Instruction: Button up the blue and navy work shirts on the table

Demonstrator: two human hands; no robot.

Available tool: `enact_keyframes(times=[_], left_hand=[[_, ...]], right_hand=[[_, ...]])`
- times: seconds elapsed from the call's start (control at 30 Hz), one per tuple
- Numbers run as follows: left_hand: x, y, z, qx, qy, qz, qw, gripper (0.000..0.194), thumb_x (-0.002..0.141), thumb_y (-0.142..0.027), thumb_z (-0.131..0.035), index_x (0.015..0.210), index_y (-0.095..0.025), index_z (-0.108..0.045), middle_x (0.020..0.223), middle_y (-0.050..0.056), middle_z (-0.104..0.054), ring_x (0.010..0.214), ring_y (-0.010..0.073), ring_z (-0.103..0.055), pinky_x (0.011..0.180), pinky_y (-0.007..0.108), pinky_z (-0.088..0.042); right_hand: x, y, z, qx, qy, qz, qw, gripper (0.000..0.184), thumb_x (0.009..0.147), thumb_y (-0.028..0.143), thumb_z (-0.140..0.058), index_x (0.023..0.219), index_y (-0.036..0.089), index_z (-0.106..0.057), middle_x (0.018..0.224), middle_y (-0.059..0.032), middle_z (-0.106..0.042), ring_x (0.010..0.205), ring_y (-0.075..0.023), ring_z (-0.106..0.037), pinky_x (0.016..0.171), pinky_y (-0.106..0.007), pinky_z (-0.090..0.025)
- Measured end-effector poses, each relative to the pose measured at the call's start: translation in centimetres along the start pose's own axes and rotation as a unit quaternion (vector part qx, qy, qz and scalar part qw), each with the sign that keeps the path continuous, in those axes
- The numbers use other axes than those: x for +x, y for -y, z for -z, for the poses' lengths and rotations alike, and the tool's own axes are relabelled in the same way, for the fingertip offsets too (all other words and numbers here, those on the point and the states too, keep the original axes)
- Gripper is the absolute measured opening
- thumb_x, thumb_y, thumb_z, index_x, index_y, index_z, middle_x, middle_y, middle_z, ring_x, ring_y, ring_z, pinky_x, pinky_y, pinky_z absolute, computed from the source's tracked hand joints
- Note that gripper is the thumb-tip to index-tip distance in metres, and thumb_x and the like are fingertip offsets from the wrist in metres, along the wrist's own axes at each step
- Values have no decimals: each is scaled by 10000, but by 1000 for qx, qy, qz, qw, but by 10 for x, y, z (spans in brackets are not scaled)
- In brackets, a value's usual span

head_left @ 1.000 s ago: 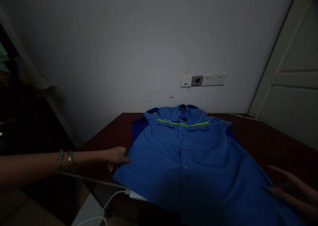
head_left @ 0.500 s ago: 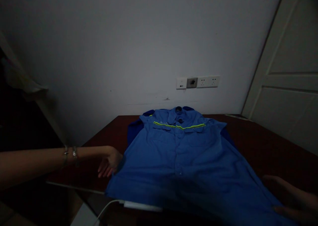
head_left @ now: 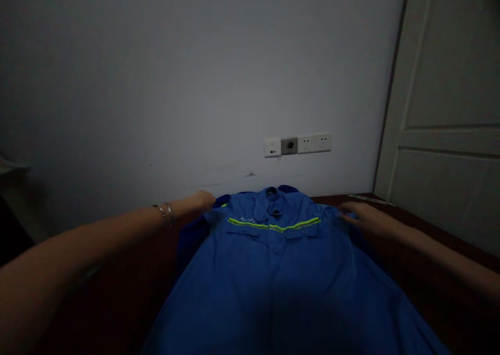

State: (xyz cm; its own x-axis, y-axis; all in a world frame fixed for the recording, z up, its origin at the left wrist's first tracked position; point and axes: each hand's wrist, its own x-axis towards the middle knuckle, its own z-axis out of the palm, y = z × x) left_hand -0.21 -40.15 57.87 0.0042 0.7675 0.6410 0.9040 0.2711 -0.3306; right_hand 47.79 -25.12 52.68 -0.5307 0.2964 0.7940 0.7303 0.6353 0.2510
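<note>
A blue short-sleeved work shirt (head_left: 273, 271) lies spread face up, its collar toward the wall. It has a yellow-green stripe across the chest, two flap pockets and pale lettering. Darker blue cloth (head_left: 191, 238) shows beneath it at the sides and collar. My right hand (head_left: 361, 217) is closed on the shirt's right-hand sleeve end, thumb and fingers pinching the fabric. At the opposite shoulder is my left hand (head_left: 203, 200), beside the left-hand sleeve and the darker cloth. Its fingers are blurred and partly hidden, so their grip cannot be made out.
The garments rest on a dark red-brown table (head_left: 136, 287) against a pale wall (head_left: 156, 84). A row of sockets and switches (head_left: 298, 144) is mounted above the collar. At the right stands a pale panelled door (head_left: 445, 105). The light is dim.
Both hands have moved from the shirt's lower sides up to its sleeves. My right hand has taken hold of the right-hand sleeve. The view has shifted slightly upward and right.
</note>
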Motion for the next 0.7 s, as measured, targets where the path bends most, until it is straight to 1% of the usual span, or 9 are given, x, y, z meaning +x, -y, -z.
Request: enact_keyframes(times=[0.07,0.17,0.27,0.37,0.47,0.5,0.57,0.63,0.7], left_hand=[[30,-7,3,37,2,12,999,197,698,-253,-594,738,-68,-648,821,191,-653,825,308,-609,736,373,-462],[68,-23,0,36,-11,-3,999,316,766,-317,-537,948,-71,-614,993,201,-618,926,283,-582,786,342,-446],[103,-43,-9,22,-25,-32,999,421,787,-372,-518,1097,-87,-535,1104,202,-565,997,267,-552,807,322,-436],[133,-63,-22,3,-42,-73,996,497,802,-389,-502,1210,-112,-437,1190,181,-509,1062,251,-514,836,305,-418],[158,-78,-40,-19,-69,-114,991,557,790,-392,-526,1261,-133,-378,1212,166,-491,1084,245,-496,860,306,-399],[165,-81,-47,-24,-73,-122,990,562,785,-394,-533,1260,-135,-381,1199,165,-500,1074,248,-501,858,309,-398],[175,-84,-59,-30,-74,-132,988,532,781,-384,-538,1236,-139,-413,1164,160,-526,1049,246,-516,852,311,-398],[181,-83,-67,-38,-79,-145,986,448,791,-353,-525,1183,-142,-475,1127,149,-554,1024,234,-526,853,300,-390],[185,-80,-72,-63,-95,-157,981,353,804,-320,-497,1102,-138,-548,1075,136,-586,982,218,-539,840,284,-387]], right_hand=[[35,3,-13,-48,-15,32,998,320,820,318,-404,1014,155,-600,1012,-113,-620,937,-222,-582,810,-299,-441],[81,8,-30,-91,-13,63,994,276,852,258,-382,999,151,-590,1011,-125,-601,932,-206,-570,792,-287,-438],[120,8,-46,-104,-34,66,992,285,876,248,-356,1024,138,-574,1044,-137,-587,981,-211,-543,812,-291,-427],[150,6,-63,-112,-47,65,991,327,884,307,-362,1093,131,-541,1096,-149,-572,1030,-224,-520,834,-303,-414],[169,6,-80,-135,-8,80,988,402,853,391,-425,1166,145,-488,1116,-156,-568,1034,-241,-523,838,-333,-409],[173,7,-85,-149,11,85,985,407,838,401,-451,1158,152,-490,1097,-153,-578,1020,-248,-531,830,-346,-411],[178,10,-92,-182,40,97,978,350,816,374,-494,1088,156,-524,1040,-142,-600,990,-258,-543,813,-360,-416],[180,14,-95,-209,43,112,971,276,802,318,-517,1020,152,-548,1024,-138,-596,980,-261,-541,801,-357,-421],[180,15,-97,-217,25,123,968,277,795,282,-524,1038,150,-537,1079,-145,-565,994,-263,-531,791,-352,-426]])
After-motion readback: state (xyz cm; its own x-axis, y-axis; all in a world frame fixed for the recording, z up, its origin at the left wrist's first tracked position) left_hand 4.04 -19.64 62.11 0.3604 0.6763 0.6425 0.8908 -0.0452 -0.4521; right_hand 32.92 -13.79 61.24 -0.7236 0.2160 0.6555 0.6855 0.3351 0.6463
